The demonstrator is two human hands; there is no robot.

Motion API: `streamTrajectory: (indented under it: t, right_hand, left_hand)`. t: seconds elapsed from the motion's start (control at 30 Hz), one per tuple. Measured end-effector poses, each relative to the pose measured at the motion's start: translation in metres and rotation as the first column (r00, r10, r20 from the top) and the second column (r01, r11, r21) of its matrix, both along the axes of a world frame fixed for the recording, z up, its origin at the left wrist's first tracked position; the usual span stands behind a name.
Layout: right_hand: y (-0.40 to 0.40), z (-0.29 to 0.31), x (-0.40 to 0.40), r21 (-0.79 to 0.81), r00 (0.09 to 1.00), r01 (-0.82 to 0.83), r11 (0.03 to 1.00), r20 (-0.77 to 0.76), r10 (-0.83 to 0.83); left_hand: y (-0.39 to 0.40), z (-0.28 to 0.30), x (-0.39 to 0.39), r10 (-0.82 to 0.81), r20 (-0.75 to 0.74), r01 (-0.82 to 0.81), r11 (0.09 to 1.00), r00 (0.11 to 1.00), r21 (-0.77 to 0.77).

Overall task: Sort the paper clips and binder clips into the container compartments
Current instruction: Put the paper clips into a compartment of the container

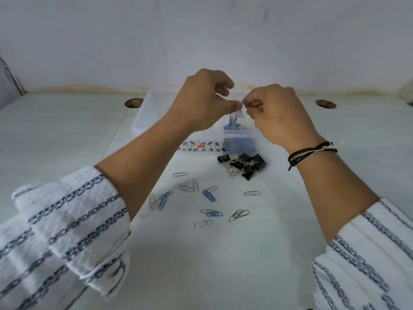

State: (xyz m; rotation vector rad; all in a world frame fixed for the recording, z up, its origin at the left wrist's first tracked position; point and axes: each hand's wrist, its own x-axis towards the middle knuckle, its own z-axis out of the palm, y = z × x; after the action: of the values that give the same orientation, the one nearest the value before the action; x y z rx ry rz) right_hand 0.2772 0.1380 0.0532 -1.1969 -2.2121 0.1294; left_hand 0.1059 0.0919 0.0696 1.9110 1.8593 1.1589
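Observation:
Both hands are raised above the clear plastic container (pixel 143 121) at the back of the table. My left hand (pixel 201 101) and my right hand (pixel 274 113) pinch together the top of a tangled bunch of blue and silver paper clips (pixel 233 121) that dangles between them. Below the bunch a small clear zip bag (pixel 240 142) with blue contents stands against the container. A heap of black binder clips (pixel 243 164) lies just in front of it. Several loose blue and silver paper clips (pixel 209 195) are scattered on the white table nearer to me.
The container has a patterned strip (pixel 201 146) along its front wall. Two round cable holes (pixel 133 102) (pixel 325 104) are cut into the tabletop (pixel 223 265) to either side. A pale wall rises right behind the table.

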Motion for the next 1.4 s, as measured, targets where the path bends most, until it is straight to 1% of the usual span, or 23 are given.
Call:
streamTrajectory:
  t: [0.1,0.17,0.2,0.27,0.3,0.33,0.37,0.43,0.47,0.5,0.53,0.63,0.7,0.8,0.93,0.97,1.13,1.23,1.4]
  right_hand:
    - [-0.009,0.007,-0.002,0.074,1.0,-0.006,0.997,-0.022,0.007]
    - [-0.025,0.014,-0.01,0.093,0.996,-0.082,0.992,-0.027,0.085]
    - [-0.034,0.018,-0.014,0.063,0.987,-0.156,0.986,-0.024,0.158]
    - [-0.055,0.022,-0.024,-0.098,0.943,-0.33,0.939,0.021,0.333]
    - [-0.065,0.022,-0.029,-0.199,0.91,-0.383,0.902,0.086,0.405]
    - [-0.072,0.019,-0.032,-0.291,0.871,-0.393,0.872,0.185,0.455]
    - [-0.077,0.013,-0.035,-0.363,0.822,-0.37,0.855,0.301,0.483]
    - [-0.081,0.001,-0.04,-0.436,0.714,-0.263,0.861,0.512,0.478]
    - [-0.08,-0.006,-0.04,-0.449,0.668,-0.204,0.87,0.586,0.459]
    - [-0.078,-0.011,-0.042,-0.463,0.649,-0.162,0.871,0.615,0.448]
    - [-0.077,-0.015,-0.043,-0.485,0.651,-0.142,0.863,0.61,0.451]
    - [-0.075,-0.022,-0.05,-0.578,0.728,-0.181,0.796,0.465,0.504]
    - [-0.075,-0.024,-0.055,-0.56,0.761,-0.225,0.797,0.41,0.502]
    - [-0.076,-0.026,-0.056,-0.467,0.772,-0.283,0.838,0.407,0.488]
    - [-0.076,-0.028,-0.053,-0.43,0.731,-0.275,0.86,0.488,0.478]
    - [-0.076,-0.029,-0.053,-0.435,0.729,-0.278,0.856,0.485,0.483]
    - [-0.078,-0.031,-0.06,-0.508,0.791,-0.286,0.812,0.353,0.499]
    - [-0.078,-0.031,-0.062,-0.531,0.798,-0.273,0.803,0.341,0.497]
    - [-0.08,-0.029,-0.061,-0.49,0.792,-0.261,0.832,0.384,0.475]
  left_hand:
    - [-0.021,-0.002,-0.009,0.003,-0.044,-0.001,0.999,0.999,0.037]
    - [-0.041,-0.004,-0.02,-0.013,-0.101,0.015,1.0,0.995,0.015]
    - [-0.052,-0.005,-0.026,-0.029,-0.138,0.027,0.999,0.99,-0.02]
    - [-0.073,-0.009,-0.039,-0.078,-0.212,0.049,0.989,0.974,-0.141]
    - [-0.082,-0.012,-0.046,-0.111,-0.244,0.056,0.974,0.963,-0.221]
    - [-0.089,-0.016,-0.053,-0.143,-0.275,0.056,0.951,0.951,-0.303]
    - [-0.095,-0.021,-0.059,-0.169,-0.307,0.042,0.924,0.937,-0.38]
    - [-0.102,-0.029,-0.069,-0.198,-0.374,-0.021,0.862,0.906,-0.507]
    - [-0.103,-0.032,-0.073,-0.21,-0.399,-0.051,0.833,0.892,-0.551]
    - [-0.103,-0.033,-0.075,-0.224,-0.411,-0.066,0.81,0.884,-0.583]
    - [-0.101,-0.035,-0.077,-0.236,-0.407,-0.064,0.796,0.882,-0.601]
    - [-0.094,-0.04,-0.077,-0.251,-0.359,-0.009,0.809,0.899,-0.588]
    - [-0.091,-0.045,-0.075,-0.246,-0.32,0.03,0.832,0.915,-0.554]
    - [-0.09,-0.052,-0.076,-0.246,-0.284,0.07,0.856,0.927,-0.513]
    - [-0.089,-0.057,-0.076,-0.245,-0.269,0.098,0.881,0.931,-0.463]
    - [-0.089,-0.057,-0.075,-0.244,-0.265,0.103,0.886,0.933,-0.453]
    - [-0.091,-0.057,-0.074,-0.259,-0.257,0.123,0.885,0.931,-0.449]
    - [-0.094,-0.055,-0.071,-0.293,-0.29,0.14,0.882,0.911,-0.451]
    - [-0.097,-0.053,-0.063,-0.345,-0.409,0.157,0.89,0.845,-0.428]
